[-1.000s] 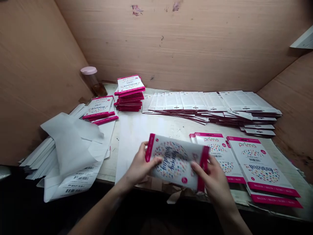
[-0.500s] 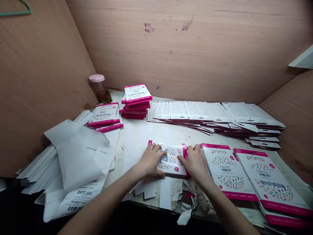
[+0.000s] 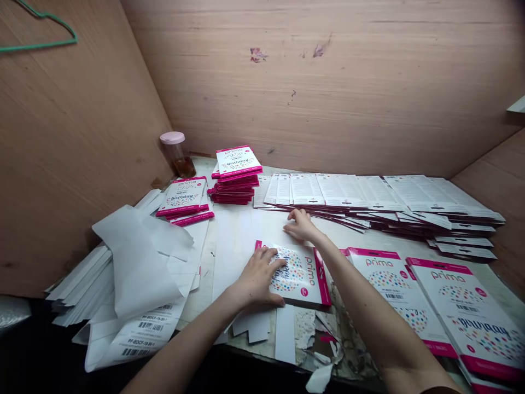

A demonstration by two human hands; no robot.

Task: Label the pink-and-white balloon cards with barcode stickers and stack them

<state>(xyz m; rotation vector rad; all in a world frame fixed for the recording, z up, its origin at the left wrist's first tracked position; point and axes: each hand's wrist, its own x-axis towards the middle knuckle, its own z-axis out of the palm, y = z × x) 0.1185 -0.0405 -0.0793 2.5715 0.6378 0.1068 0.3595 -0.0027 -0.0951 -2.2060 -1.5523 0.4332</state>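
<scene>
A flat white-and-pink prima balloon box (image 3: 301, 273) lies sideways on the table, its printed face up. My left hand (image 3: 260, 276) grips its left end, fingers spread across the top and thumb at the near edge. Beyond the box, my right hand (image 3: 301, 225) is over the white table surface, fingers curled with a gap to the thumb; nothing shows in it. Just past that hand lie overlapping rows of white printed cards (image 3: 305, 189) with dark pink edges.
Two stacks of pink-edged packs, one nearer (image 3: 182, 197) and one taller (image 3: 238, 161), stand at the back left beside a lidded cup (image 3: 180, 153). Label sheets (image 3: 139, 262) are heaped at left. More prima boxes (image 3: 381, 279) lie at right. Torn paper (image 3: 305, 328) litters the front edge.
My right hand has let go of the box's right end and moved away from me, toward the card rows. My left hand stays on the box. The view has shifted slightly.
</scene>
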